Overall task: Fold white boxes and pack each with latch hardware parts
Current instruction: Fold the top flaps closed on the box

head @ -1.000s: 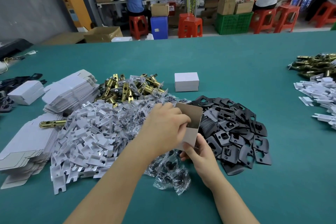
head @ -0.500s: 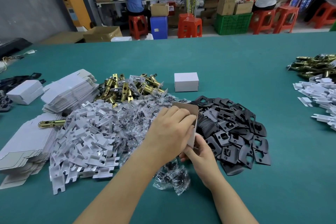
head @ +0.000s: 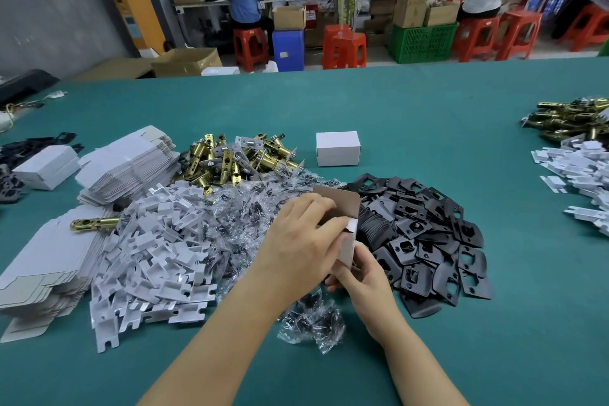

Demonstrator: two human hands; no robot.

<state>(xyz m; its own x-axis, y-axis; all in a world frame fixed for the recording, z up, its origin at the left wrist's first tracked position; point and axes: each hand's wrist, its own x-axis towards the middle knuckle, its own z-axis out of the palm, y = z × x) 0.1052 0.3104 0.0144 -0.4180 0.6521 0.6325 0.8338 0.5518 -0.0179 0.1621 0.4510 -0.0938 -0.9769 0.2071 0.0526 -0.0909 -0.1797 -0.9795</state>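
Observation:
A half-folded white box (head: pixel 348 242) with its brown-lined lid flap up stands at the middle of the table. My left hand (head: pixel 301 241) covers its left side, fingers curled onto the open top. My right hand (head: pixel 361 269) grips its bottom edge from below. What lies inside the box is hidden. A closed white box (head: pixel 337 148) sits behind. Around are brass latch bolts (head: pixel 230 161), black strike plates (head: pixel 428 234), white plastic pieces (head: pixel 155 250), small clear bags of screws (head: pixel 244 217) and flat box blanks (head: pixel 128 165).
More flat blanks (head: pixel 39 273) with one brass latch (head: pixel 94 223) on them lie at the left edge. Another closed box (head: pixel 46 166) sits far left. Brass latches (head: pixel 566 119) and white pieces (head: pixel 580 171) lie at the right. People work at benches beyond the green table (head: pixel 428 115).
The lid flap, pressed down under my left hand half a second ago, stands up again, and my left fingers now curl at the box's open top. My right hand stays under it.

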